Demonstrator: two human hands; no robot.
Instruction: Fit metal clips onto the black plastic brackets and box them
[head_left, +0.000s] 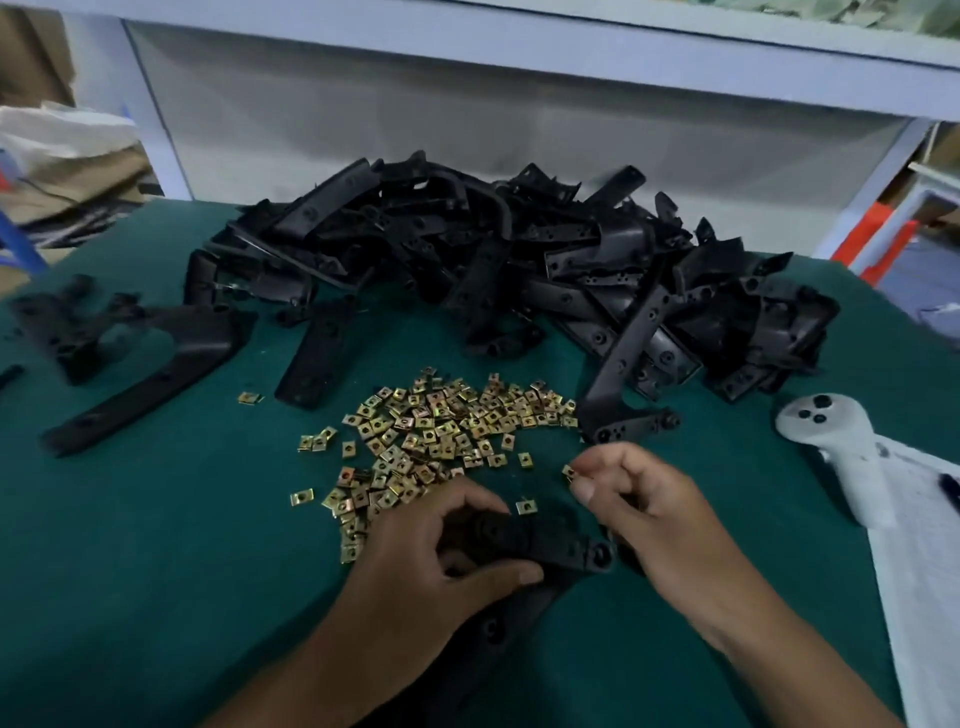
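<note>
A black bracket (540, 540) is gripped by the left hand (441, 561) low over the green surface (156, 519), long axis approx. left-right. A metal clip (569, 472) is pinched in the right hand (639, 499) fingers — just above and right of the bracket's free end. No legible writing is seen.

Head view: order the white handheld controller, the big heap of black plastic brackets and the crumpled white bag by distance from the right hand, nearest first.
From the right hand, which pinches a small brass-coloured metal clip:
1. White handheld controller, on the table to its right.
2. Big heap of black plastic brackets, beyond it at the table's far side.
3. Crumpled white bag, off the table, far left.
</note>
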